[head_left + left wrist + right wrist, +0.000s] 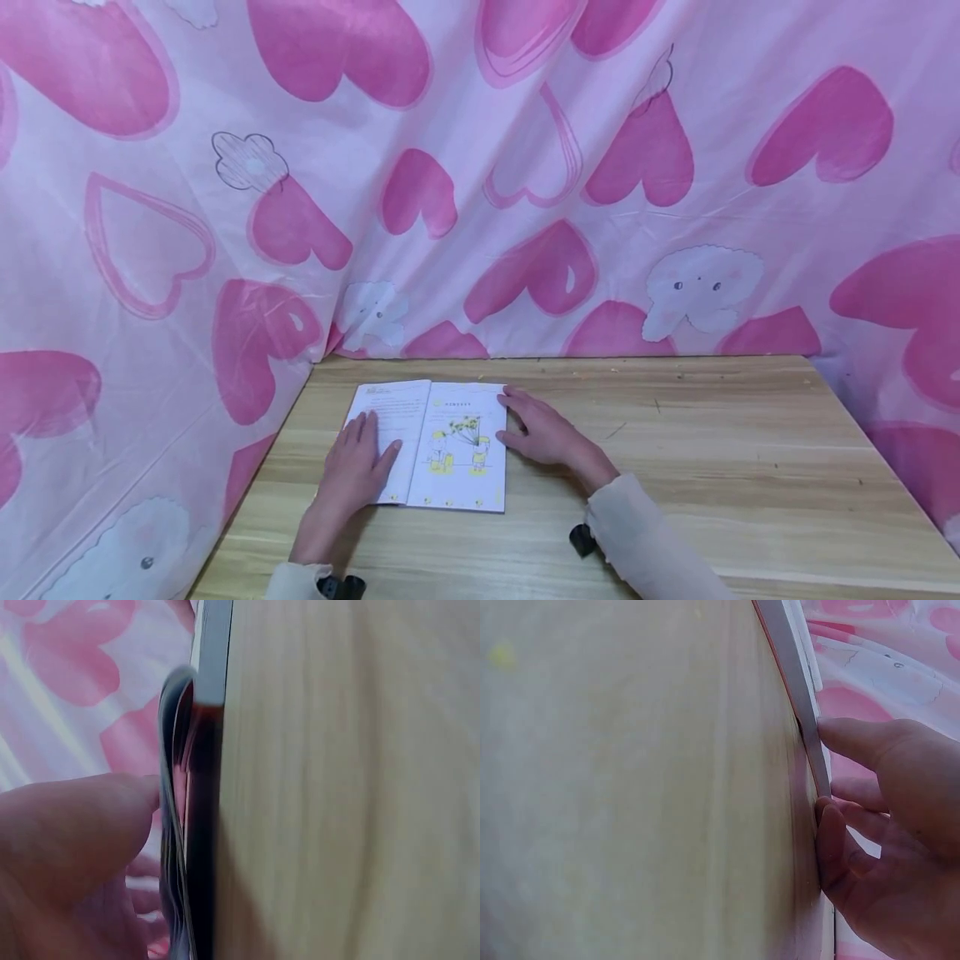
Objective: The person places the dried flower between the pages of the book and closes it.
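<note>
An open book [459, 492] lies on the wooden table, with lines of print on its left page and a yellow-tinted drawing of figures and flowers on its right page. My left hand [349, 467] rests on the left page, fingers pointing away and the thumb spread toward the fold. In the left wrist view the thumb [82, 825] touches the page beside the book's curved page edges [171, 802]. At the right edge of the book is my right hand [546, 428], its fingertips at the upper corner and its thumb lower on the margin. The right wrist view shows the fingers [859, 795] lightly bent against the book's edge.
The wooden table [720, 467] extends to the right of the book. A pink curtain [525, 167] with hearts and white cartoon animals hangs behind and along the left side. Small dark devices [582, 540] sit at both wrists beside the light sleeves [645, 533].
</note>
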Motion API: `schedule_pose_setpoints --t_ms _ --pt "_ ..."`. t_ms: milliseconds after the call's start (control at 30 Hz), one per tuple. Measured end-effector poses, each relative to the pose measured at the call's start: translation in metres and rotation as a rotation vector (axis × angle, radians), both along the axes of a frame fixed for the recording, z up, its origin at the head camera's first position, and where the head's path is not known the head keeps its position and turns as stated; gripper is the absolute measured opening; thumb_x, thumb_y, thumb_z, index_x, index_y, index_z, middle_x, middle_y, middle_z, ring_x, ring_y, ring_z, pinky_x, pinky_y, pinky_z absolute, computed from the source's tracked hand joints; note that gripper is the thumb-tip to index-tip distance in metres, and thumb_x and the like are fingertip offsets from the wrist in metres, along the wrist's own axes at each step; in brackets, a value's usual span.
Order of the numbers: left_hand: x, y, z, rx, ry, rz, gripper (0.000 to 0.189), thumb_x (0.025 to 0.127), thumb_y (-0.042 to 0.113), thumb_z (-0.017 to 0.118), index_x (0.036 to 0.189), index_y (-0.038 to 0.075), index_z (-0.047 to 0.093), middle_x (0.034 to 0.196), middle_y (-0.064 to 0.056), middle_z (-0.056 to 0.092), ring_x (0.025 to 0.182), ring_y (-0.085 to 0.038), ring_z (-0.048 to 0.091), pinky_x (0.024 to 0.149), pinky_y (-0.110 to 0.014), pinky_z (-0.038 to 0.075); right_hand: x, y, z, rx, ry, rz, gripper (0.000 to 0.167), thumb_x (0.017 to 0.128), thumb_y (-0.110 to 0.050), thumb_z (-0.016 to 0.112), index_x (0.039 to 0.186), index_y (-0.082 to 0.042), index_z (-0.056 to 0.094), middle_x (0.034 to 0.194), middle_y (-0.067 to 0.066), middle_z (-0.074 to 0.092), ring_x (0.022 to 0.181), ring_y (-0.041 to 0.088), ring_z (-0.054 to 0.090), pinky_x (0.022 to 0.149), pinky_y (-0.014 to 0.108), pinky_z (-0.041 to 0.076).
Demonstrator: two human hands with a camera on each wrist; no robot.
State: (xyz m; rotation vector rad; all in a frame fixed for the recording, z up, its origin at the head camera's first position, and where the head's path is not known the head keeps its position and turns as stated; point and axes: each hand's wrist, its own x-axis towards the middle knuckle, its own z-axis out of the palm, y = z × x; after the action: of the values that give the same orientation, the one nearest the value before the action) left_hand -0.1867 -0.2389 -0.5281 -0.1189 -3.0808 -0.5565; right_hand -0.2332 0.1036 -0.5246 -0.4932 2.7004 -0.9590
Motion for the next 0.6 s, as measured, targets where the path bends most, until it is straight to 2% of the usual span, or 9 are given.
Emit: schedule_pose_setpoints --t_ms 100,200,267,400,600 --pt "0.002 -0.006 0.003 0.002 -0.104 0.141 0.092 0.109 0.048 0.057 0.167 -0.01 0.016 0.172 -0.042 0.014 0.159 -0.063 0.017 0.129 -0.075 0.019 0.0 -0.001 0.001 0.012 -0.001 0.007 0.073 0.105 -0.041 0.072 0.167 -0.017 0.043 0.18 0.003 0.029 0.168 0.029 0.028 0.133 0.054 0.03" --pt "0.002 -0.008 0.006 0.012 -0.128 0.211 0.097 0.107 0.05 0.06 0.167 -0.011 0.014 0.169 -0.044 0.018 0.155 -0.066 0.019 0.127 -0.077 0.021 0.001 -0.001 0.001 0.016 0.002 0.009 0.073 0.105 -0.04 0.071 0.167 -0.016 0.042 0.181 0.003 0.028 0.168 0.029 0.027 0.133 0.054 0.03" --pt "0.003 -0.009 0.008 0.016 -0.124 0.213 0.096 0.107 0.05 0.06 0.167 -0.01 0.015 0.166 -0.042 0.026 0.153 -0.064 0.025 0.125 -0.077 0.026 0.001 -0.001 0.001 0.012 0.008 0.011 0.073 0.106 -0.04 0.071 0.167 -0.015 0.042 0.181 0.004 0.028 0.168 0.029 0.027 0.134 0.054 0.03" --pt "0.005 -0.008 0.011 0.053 -0.073 0.176 0.092 0.109 0.048 0.058 0.166 -0.011 0.017 0.162 -0.041 0.037 0.15 -0.06 0.037 0.122 -0.073 0.034 0.001 -0.001 0.0 0.001 0.025 0.016 0.072 0.106 -0.038 0.07 0.167 -0.012 0.042 0.18 0.007 0.029 0.168 0.031 0.027 0.134 0.055 0.029" --pt "0.008 -0.009 0.015 0.172 0.005 0.15 0.088 0.111 0.045 0.056 0.166 -0.013 0.019 0.159 -0.044 0.043 0.146 -0.058 0.048 0.121 -0.067 0.04 0.001 -0.001 -0.002 0.003 0.031 0.011 0.072 0.106 -0.039 0.07 0.167 -0.012 0.042 0.18 0.006 0.029 0.168 0.03 0.027 0.134 0.054 0.029"
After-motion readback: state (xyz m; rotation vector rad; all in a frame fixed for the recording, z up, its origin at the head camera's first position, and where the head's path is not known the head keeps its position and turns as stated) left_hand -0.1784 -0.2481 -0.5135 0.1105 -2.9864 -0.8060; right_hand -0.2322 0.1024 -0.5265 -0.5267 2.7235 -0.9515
